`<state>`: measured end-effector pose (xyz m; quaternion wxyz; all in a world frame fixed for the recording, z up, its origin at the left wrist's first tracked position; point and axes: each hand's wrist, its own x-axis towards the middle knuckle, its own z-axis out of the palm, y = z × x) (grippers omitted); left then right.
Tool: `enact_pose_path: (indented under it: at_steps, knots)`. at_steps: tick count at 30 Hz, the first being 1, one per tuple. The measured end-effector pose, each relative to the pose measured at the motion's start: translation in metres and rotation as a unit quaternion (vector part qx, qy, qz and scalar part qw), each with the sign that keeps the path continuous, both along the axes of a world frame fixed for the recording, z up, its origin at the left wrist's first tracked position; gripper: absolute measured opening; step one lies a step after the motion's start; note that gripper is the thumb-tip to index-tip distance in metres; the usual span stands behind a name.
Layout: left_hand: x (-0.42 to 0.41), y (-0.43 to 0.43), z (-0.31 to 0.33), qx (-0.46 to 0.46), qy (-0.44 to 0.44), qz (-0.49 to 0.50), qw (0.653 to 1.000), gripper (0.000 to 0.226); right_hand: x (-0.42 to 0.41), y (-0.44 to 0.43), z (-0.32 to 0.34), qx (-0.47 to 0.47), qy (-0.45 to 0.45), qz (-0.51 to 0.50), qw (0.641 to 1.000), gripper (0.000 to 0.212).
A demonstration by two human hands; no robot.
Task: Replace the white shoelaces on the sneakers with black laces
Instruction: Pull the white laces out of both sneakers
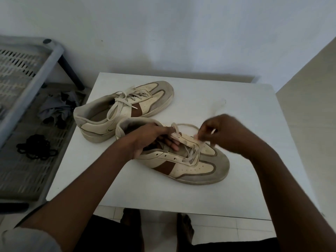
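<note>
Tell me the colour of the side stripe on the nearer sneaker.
Brown stripe, clearest in the head view.

Both my forearms reach in from the near edge. My left hand point(151, 137) curls its fingers into the near sneaker point(209, 171). My right hand point(223, 131), blurred and raised to its right, pinches the white lace point(187, 125).

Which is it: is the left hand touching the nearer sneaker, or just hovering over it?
Touching. The head view shows the left hand gripping the nearer sneaker at its opening, fingers curled onto the tongue.
</note>
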<state>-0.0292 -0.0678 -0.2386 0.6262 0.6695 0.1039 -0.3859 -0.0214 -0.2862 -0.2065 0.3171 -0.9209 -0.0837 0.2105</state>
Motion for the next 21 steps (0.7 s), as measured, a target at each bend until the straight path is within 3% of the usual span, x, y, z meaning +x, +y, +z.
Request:
enact_pose_path:
  at_steps: [2, 5, 9, 13, 17, 19, 21]
  knots:
    - [0.001, 0.001, -0.002, -0.004, -0.001, -0.006, 1.000, 0.047, -0.008, 0.013, -0.004, -0.078, 0.063, 0.055, 0.993, 0.029]
    - [0.002, 0.002, -0.003, -0.012, 0.006, -0.006, 1.000, 0.046, -0.019, 0.033, -0.015, -0.155, -0.019, 0.003, 0.988, 0.035]
    - [0.000, 0.000, -0.007, -0.005, -0.025, 0.015, 1.000, 0.028, -0.021, 0.041, -0.025, -0.179, -0.089, 0.021, 0.980, 0.019]
    - [-0.001, 0.001, -0.011, 0.028, -0.051, 0.029, 0.998, 0.018, -0.015, 0.025, -0.013, -0.012, 0.039, 0.077, 0.996, 0.025]
    - [0.000, 0.002, -0.013, 0.047, -0.073, 0.034, 0.996, 0.015, -0.015, -0.007, 0.008, 0.051, 0.238, 0.144, 0.959, 0.012]
    - [0.000, 0.001, -0.012, 0.040, -0.072, 0.034, 0.996, 0.017, -0.013, -0.007, 0.004, 0.039, 0.195, 0.106, 0.974, 0.008]
    - [-0.001, -0.001, -0.012, 0.031, -0.071, 0.028, 0.997, 0.022, -0.010, 0.004, -0.005, -0.025, 0.078, 0.044, 0.996, 0.031]
